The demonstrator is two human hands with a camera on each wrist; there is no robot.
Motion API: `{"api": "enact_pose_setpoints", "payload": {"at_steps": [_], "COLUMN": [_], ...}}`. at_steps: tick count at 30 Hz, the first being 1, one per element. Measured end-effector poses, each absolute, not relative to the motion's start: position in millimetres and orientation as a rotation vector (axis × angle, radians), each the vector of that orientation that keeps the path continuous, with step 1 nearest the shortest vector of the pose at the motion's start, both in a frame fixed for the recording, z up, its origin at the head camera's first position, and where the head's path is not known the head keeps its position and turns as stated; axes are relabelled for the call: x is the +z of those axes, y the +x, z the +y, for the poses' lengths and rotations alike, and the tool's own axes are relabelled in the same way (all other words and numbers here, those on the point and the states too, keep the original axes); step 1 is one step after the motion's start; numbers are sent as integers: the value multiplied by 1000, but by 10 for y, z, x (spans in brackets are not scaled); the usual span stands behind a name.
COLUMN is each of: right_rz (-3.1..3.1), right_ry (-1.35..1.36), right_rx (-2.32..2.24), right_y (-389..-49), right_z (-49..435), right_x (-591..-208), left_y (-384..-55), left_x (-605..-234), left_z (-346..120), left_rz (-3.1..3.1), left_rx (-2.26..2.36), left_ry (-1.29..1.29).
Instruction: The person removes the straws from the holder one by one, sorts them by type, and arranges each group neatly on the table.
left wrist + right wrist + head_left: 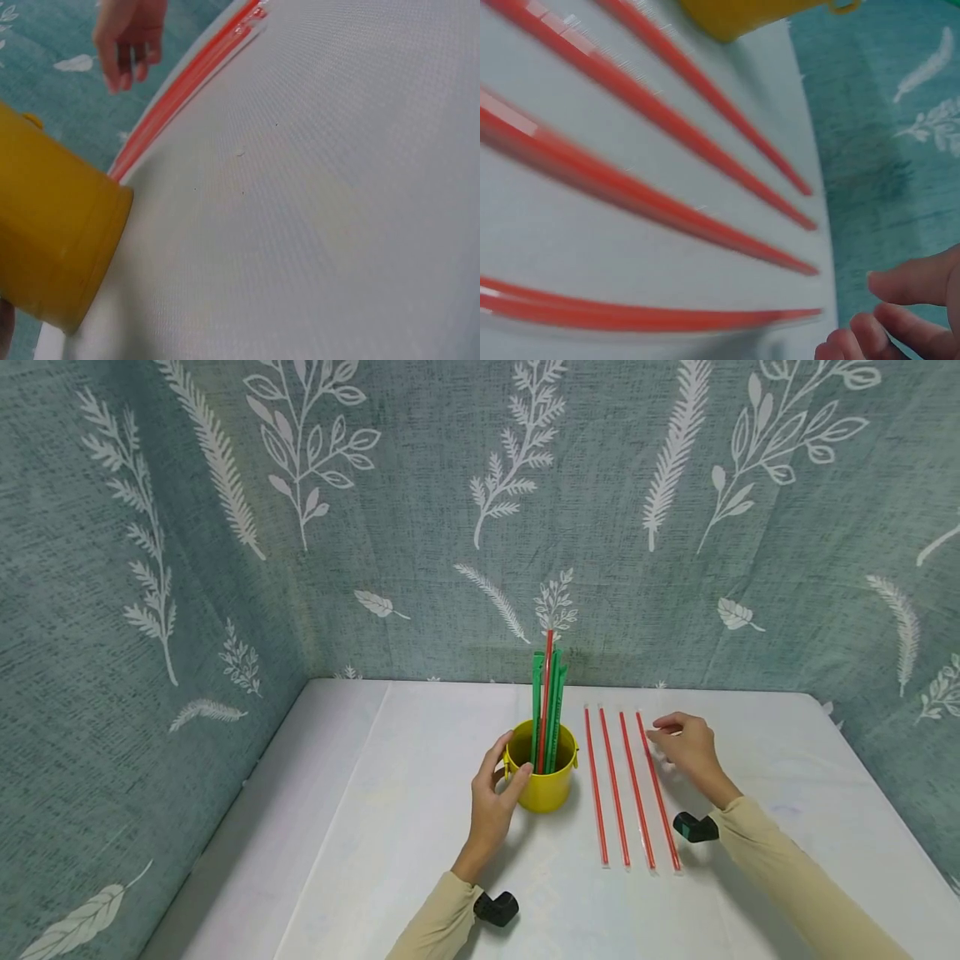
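Observation:
My left hand [491, 810] holds a small yellow bucket [546, 795] by its left side, thumb at the front and fingers by the rim. Inside the bucket stand several slim green packets [537, 693] and one taller red straw [548, 647]. To its right lie several red straws [596, 785] in clear wrappers, side by side. Over the far end of the rightmost red straw [658, 793] hovers my right hand [690, 750], its thumb and fingers apart in the right wrist view with nothing between them. The left wrist view shows the bucket's wall [52, 225] and mostly hides my left fingers.
A white-covered table [405, 827] carries everything. Behind it and along its left side hangs a grey-green cloth [420, 510] with white leaf prints. Black wrist cameras sit on both forearms, the right one [695, 827] close beside the rightmost straw.

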State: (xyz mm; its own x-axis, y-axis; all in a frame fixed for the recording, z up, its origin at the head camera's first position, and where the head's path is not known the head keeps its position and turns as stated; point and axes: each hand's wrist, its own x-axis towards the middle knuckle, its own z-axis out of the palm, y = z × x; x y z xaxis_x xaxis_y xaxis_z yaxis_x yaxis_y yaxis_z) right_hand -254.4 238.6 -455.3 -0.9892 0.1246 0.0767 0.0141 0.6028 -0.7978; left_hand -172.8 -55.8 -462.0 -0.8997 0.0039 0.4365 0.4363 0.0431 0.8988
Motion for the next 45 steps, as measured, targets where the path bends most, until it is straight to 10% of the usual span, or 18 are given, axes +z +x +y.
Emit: {"api": "enact_pose_setpoints", "payload": {"at_steps": [45], "right_rz": [-2446], "right_ry": [399], "right_rx": [1698], "right_y": [-2757], "right_z": [1680], "right_x": [-3583], "left_y": [-1712], "left_x": [-4616], "left_z": [-580], "left_rz": [-2005], "left_rx": [-1944], "left_ry": [-437]}}
